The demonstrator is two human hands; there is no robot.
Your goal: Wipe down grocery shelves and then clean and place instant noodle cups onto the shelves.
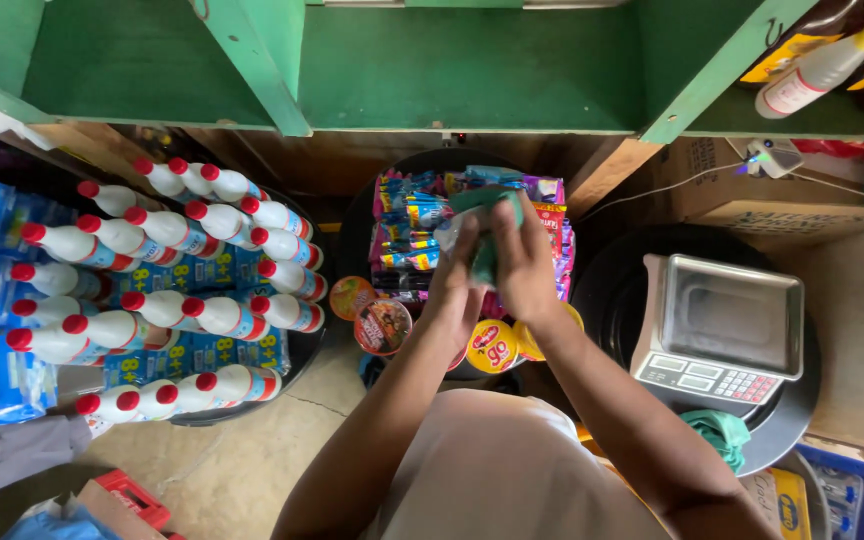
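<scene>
Counted: about nineteen white bottles with red caps (167,300) lying in rows at left, three round-lidded cups (384,326) at the near rim of a black tub of sachet packs (414,235), one weighing scale (720,330) at right. Left hand (455,290) and right hand (524,268) meet above the tub, both closed around a green cloth (487,225), forearms angled inward from below. Green shelf frame (472,70) runs close above; bare concrete floor (242,460) lies open between bottles and body.
</scene>
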